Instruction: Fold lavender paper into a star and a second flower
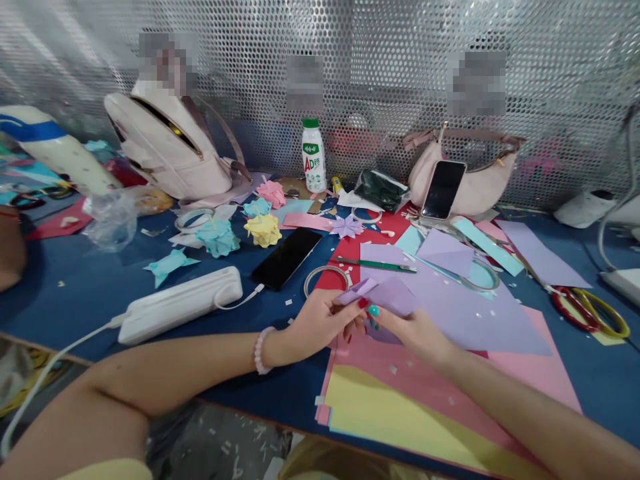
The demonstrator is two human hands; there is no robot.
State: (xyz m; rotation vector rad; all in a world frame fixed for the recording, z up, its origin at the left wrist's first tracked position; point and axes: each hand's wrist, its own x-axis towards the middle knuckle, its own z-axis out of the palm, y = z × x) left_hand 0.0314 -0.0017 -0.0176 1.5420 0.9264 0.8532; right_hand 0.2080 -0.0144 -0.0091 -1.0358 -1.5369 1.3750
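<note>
A folded purple paper [393, 295] is held between my two hands, above a stack of coloured sheets. My left hand [325, 320] pinches its left part with thumb and fingers. My right hand [413, 330] grips the lower right part, its thumb close to my left thumb. Under and behind them lie a large purple sheet [480, 313], pink sheets [540, 373] and a yellow sheet [390, 407]. Just beyond the hands are a green craft knife [380, 265] and a roll of tape [326, 270]. Part of the fingers is hidden behind the paper.
A black phone [287, 257] and a white power strip [180, 303] lie left of the hands. Folded paper shapes [263, 230], a bottle [313, 160] and bags [170, 150] stand farther back. Scissors [590, 313] lie right. Another person's arm [10, 250] shows at the left edge.
</note>
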